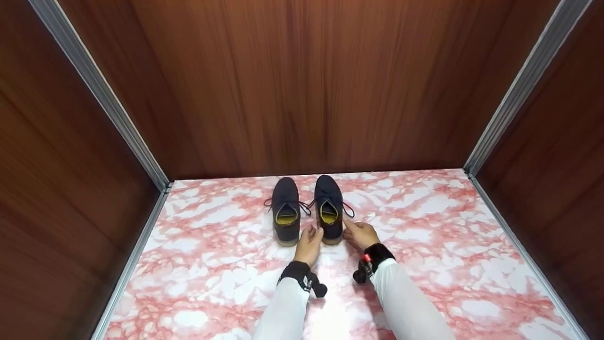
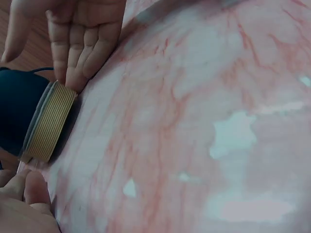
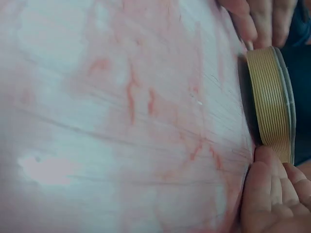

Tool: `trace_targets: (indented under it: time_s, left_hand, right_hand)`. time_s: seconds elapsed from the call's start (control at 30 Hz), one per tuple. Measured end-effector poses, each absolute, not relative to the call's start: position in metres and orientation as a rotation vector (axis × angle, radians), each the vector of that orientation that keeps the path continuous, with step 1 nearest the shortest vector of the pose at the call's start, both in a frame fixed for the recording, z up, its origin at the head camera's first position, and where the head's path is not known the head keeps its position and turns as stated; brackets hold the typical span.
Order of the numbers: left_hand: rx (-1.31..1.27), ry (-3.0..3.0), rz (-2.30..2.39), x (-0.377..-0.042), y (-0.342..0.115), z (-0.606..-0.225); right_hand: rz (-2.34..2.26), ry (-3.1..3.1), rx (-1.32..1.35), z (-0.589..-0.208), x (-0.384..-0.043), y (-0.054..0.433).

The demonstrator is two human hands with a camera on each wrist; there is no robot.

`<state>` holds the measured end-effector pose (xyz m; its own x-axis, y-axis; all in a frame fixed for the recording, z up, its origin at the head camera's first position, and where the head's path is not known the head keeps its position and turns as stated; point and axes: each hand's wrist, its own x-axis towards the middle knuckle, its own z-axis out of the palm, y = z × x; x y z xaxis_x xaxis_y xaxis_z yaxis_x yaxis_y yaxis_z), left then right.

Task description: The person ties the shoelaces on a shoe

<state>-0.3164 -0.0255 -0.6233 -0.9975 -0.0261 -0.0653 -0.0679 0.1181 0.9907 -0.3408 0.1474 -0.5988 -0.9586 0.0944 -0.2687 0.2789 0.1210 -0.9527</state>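
Observation:
A pair of dark navy lace-up shoes stands side by side in the head view, toes pointing away. Beside the heel of the right shoe [image 1: 331, 229], my left hand [image 1: 309, 243] is on its left and my right hand [image 1: 361, 235] on its right. The left shoe [image 1: 286, 208] stands just left of my left hand. Both insides show yellow. In the left wrist view, straight fingers of my right hand [image 2: 87, 39] touch the ribbed tan sole [image 2: 51, 121]. My left hand [image 3: 265, 19] has its fingertips right at the sole's other side in the right wrist view.
The shoes stand on a red-and-white marbled surface [image 1: 212, 264], near the dark wood back panel [image 1: 302, 94]. Wood side panels [image 1: 61, 189] with grey metal edge strips close in the left and right. Loose shoelace loops [image 1: 348, 210] stick out beside the shoes.

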Motion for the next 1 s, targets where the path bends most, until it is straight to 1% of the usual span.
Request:
trace_targets:
  time_s: [0.13,0.3,0.57,0.67,0.8,1.0]
  left_hand:
    - [-0.012,2.313,2.078,-0.313,-0.024,-0.628]
    - [0.029,2.32,2.06,-0.306,-0.022,-0.633]
    - [0.048,2.344,2.052,-0.301,-0.016,-0.631]
    - [0.066,2.354,2.03,-0.297,-0.016,-0.629]
    - [0.075,2.347,1.962,-0.287,-0.023,-0.625]
    - [0.157,2.404,1.786,-0.254,-0.037,-0.614]
  right_hand:
    - [-2.115,2.069,0.442,-0.604,-0.34,0.152]
    - [-2.145,2.031,0.519,-0.611,-0.334,0.151]
    - [-2.144,2.106,0.488,-0.61,-0.326,0.148]
    - [-2.09,2.186,0.432,-0.609,-0.322,0.148]
    - [-1.893,2.375,0.278,-0.608,-0.314,0.147]
    - [-1.629,2.534,0.029,-0.599,-0.296,0.163]
